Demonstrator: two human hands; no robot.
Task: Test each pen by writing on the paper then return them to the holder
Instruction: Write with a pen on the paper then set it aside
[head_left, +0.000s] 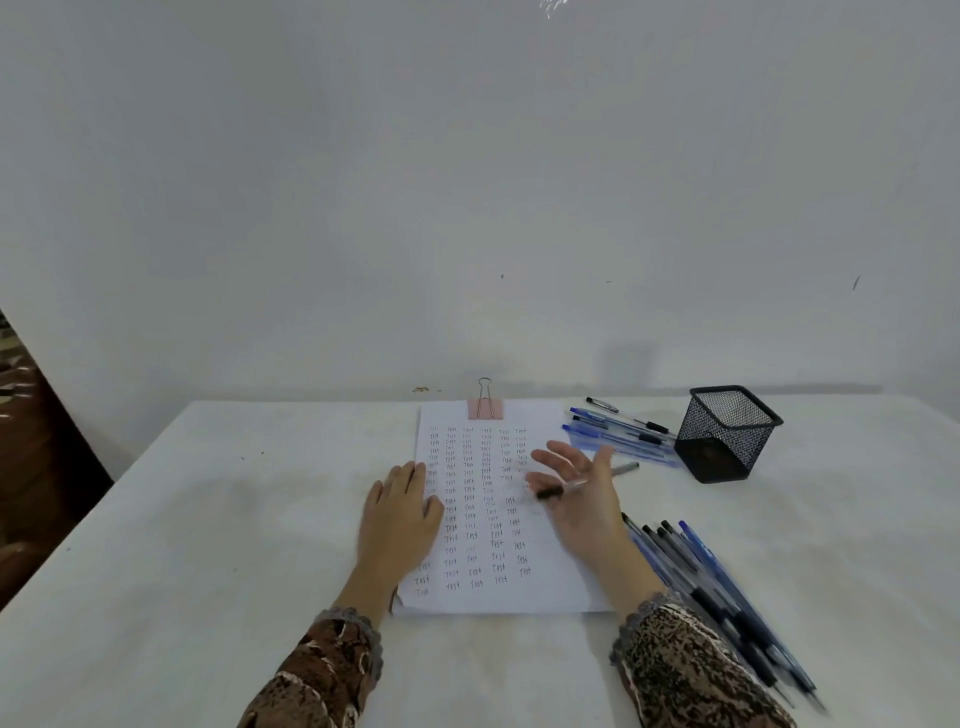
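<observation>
Two bare hands work over the paper (488, 519), which lies mid-table under a pink binder clip (485, 409) at its far edge. The left hand (400, 512) presses flat, fingers spread, on the sheet's left edge. The right hand (576, 493) is palm-up with fingers loosely splayed, a black-capped pen (558, 490) lying across them. The mesh holder (727, 434) stands far right, loose pens (618, 428) just left of it; another pen bundle (717, 587) lies near right.
</observation>
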